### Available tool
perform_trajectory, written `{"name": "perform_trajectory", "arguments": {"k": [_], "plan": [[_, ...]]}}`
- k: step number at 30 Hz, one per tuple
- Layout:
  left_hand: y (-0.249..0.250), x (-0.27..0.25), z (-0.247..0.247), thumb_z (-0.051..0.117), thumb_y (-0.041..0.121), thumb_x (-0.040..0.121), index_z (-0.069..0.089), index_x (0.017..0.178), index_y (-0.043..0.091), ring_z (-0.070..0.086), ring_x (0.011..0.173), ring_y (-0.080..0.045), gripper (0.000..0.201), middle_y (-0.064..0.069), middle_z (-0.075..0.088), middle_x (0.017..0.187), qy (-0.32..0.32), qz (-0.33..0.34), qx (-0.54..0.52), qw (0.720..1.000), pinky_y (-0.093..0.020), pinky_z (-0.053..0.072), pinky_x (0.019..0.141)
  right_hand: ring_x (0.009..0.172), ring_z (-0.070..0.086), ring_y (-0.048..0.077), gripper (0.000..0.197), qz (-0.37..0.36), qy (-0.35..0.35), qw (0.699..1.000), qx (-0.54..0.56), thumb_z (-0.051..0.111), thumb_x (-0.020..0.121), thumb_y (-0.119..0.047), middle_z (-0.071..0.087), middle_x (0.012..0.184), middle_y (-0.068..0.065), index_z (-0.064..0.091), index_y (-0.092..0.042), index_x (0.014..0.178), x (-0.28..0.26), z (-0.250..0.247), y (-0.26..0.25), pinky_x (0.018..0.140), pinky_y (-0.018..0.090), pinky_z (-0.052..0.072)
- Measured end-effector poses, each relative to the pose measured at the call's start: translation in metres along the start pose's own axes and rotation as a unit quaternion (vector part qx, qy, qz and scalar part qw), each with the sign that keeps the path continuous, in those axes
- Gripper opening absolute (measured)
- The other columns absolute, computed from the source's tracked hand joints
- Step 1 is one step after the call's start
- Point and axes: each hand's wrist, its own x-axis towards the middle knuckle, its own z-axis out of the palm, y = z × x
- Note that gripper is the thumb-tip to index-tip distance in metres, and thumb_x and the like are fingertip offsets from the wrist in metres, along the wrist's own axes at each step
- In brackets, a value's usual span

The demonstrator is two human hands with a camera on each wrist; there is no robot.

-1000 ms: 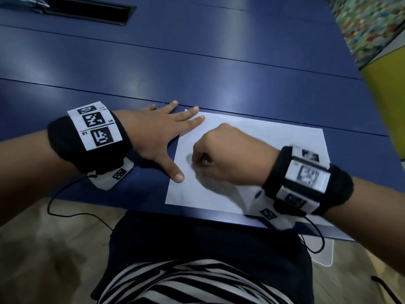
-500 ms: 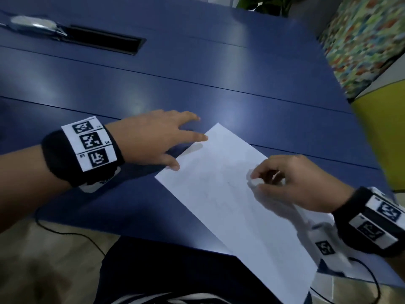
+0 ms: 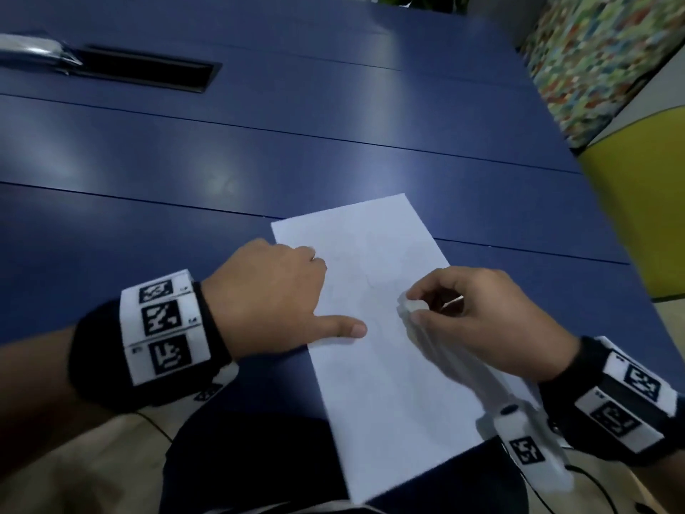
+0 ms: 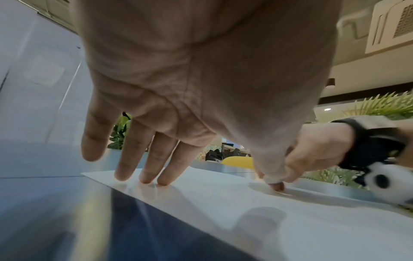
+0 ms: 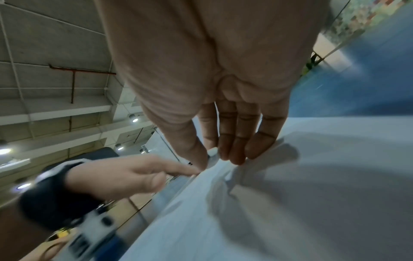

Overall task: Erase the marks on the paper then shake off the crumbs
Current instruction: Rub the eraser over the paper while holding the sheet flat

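Hard to read: any pencil marks on the paper (image 3: 374,328), only faint grey traces near its middle in the head view, too dim to make out. No crumbs discernible anywhere. Mostly hidden: the eraser (image 3: 412,305), a small white block showing just one end between thumb and fingertips; in the right wrist view only a pale sliver (image 5: 212,152) visible. Cut off at the upper left of the head view: a shiny grey object (image 3: 33,50) beside a dark slot (image 3: 148,74) in the table (image 3: 296,142). Blurred at the frame edges of both wrist views.

Paper lying flat at centre frame, turned at an angle, its near corner hanging past the table edge over the lap.

Left hand (image 3: 270,298) left of centre, palm down on the paper's left edge, thumb stretched out flat across the sheet, fingers (image 4: 145,169) straight and spread, tips pressing the paper, holding nothing.

Right hand (image 3: 478,320) right of centre, arched over the sheet, thumb and curled fingertips pinching the eraser tight, eraser end at the paper surface, though contact itself not clear. Marker bands (image 3: 163,324) on both wrists.
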Motion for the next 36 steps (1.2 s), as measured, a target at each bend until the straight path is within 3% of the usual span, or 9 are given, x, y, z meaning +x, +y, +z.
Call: {"name": "perform_trajectory", "arguments": {"k": [3, 5, 8, 12, 15, 18, 21, 27, 36], "plan": [[-0.009, 0.020, -0.004, 0.015, 0.109, 0.066, 0.048, 0.101, 0.022, 0.057, 0.098, -0.021, 0.100, 0.006, 0.053, 0.108, -0.014, -0.002, 0.015, 1.000, -0.046, 0.045, 0.092, 0.086, 0.072, -0.002, 0.009, -0.005, -0.033, 0.999, 0.005, 0.077, 0.090, -0.040, 0.077, 0.092, -0.022, 0.077, -0.033, 0.097, -0.005, 0.008, -0.016, 0.083, 0.024, 0.059], [-0.013, 0.033, -0.002, 0.024, 0.110, 0.061, 0.046, 0.133, 0.015, 0.053, 0.127, -0.025, 0.121, -0.003, 0.049, 0.143, -0.026, -0.006, 0.026, 0.999, -0.047, 0.045, 0.100, 0.088, 0.072, -0.003, 0.012, -0.015, -0.068, 0.998, 0.007, 0.075, 0.090, -0.041, 0.077, 0.093, -0.021, 0.077, -0.033, 0.099, -0.009, 0.016, -0.028, 0.084, 0.023, 0.058], [-0.019, 0.043, 0.001, 0.039, 0.109, 0.058, 0.013, 0.163, 0.012, 0.031, 0.152, -0.027, 0.145, -0.007, 0.019, 0.171, -0.044, 0.012, 0.048, 0.998, -0.046, 0.036, 0.117, 0.088, 0.072, 0.000, 0.014, -0.040, -0.081, 0.996, 0.010, 0.074, 0.090, -0.038, 0.076, 0.092, -0.019, 0.077, -0.031, 0.102, -0.007, 0.015, -0.035, 0.081, 0.021, 0.058], [-0.038, 0.054, -0.007, 0.055, 0.102, 0.060, -0.010, 0.166, 0.027, -0.004, 0.162, -0.028, 0.145, 0.008, -0.010, 0.175, -0.099, 0.069, 0.070, 0.990, -0.053, 0.009, 0.129, 0.085, 0.069, -0.001, 0.012, -0.036, 0.032, 0.996, -0.078, 0.072, 0.091, -0.035, 0.074, 0.094, -0.015, 0.076, -0.031, 0.102, 0.016, -0.015, -0.010, 0.082, 0.027, 0.058], [-0.052, 0.064, -0.017, 0.073, 0.088, 0.063, -0.019, 0.162, 0.044, -0.020, 0.159, -0.026, 0.143, 0.017, -0.024, 0.171, -0.144, 0.111, 0.063, 0.981, -0.052, 0.001, 0.129, 0.083, 0.066, 0.003, 0.020, -0.024, 0.036, 0.991, -0.130, 0.064, 0.090, -0.042, 0.072, 0.092, -0.013, 0.076, -0.028, 0.098, 0.027, -0.025, 0.002, 0.081, 0.033, 0.057], [-0.054, 0.065, -0.025, 0.083, 0.067, 0.072, -0.015, 0.160, 0.052, -0.021, 0.159, -0.023, 0.133, 0.019, -0.026, 0.170, -0.156, 0.132, 0.067, 0.977, -0.046, 0.001, 0.129, 0.083, 0.065, 0.005, 0.013, -0.031, 0.002, 0.986, -0.163, 0.069, 0.095, -0.038, 0.073, 0.091, -0.014, 0.075, -0.028, 0.094, 0.022, -0.015, 0.005, 0.081, 0.032, 0.056], [-0.044, 0.054, -0.020, 0.073, 0.045, 0.090, -0.005, 0.164, 0.044, -0.005, 0.162, -0.019, 0.107, 0.008, -0.016, 0.174, -0.125, 0.160, 0.028, 0.979, -0.037, 0.012, 0.130, 0.085, 0.065, 0.004, 0.013, -0.030, -0.007, 0.987, -0.159, 0.068, 0.095, -0.040, 0.072, 0.092, -0.015, 0.076, -0.029, 0.097, 0.006, -0.006, 0.004, 0.080, 0.029, 0.056], [-0.010, 0.039, 0.009, 0.053, 0.099, 0.068, -0.013, 0.164, 0.040, -0.008, 0.161, -0.019, 0.131, 0.002, -0.014, 0.174, -0.079, 0.132, -0.025, 0.988, -0.043, 0.012, 0.130, 0.081, 0.063, 0.006, 0.012, -0.050, -0.046, 0.983, -0.171, 0.067, 0.095, -0.038, 0.068, 0.088, -0.013, 0.075, -0.028, 0.096, -0.008, 0.002, -0.006, 0.078, 0.029, 0.054], [-0.010, 0.050, 0.022, 0.051, 0.109, 0.048, -0.030, 0.158, 0.042, -0.023, 0.159, -0.029, 0.152, 0.017, -0.036, 0.166, -0.085, 0.112, -0.028, 0.990, -0.055, 0.004, 0.130, 0.080, 0.065, 0.007, 0.012, -0.068, -0.024, 0.979, -0.189, 0.069, 0.095, -0.032, 0.075, 0.089, -0.012, 0.078, -0.029, 0.102, 0.027, -0.006, -0.008, 0.081, 0.031, 0.057]]}}
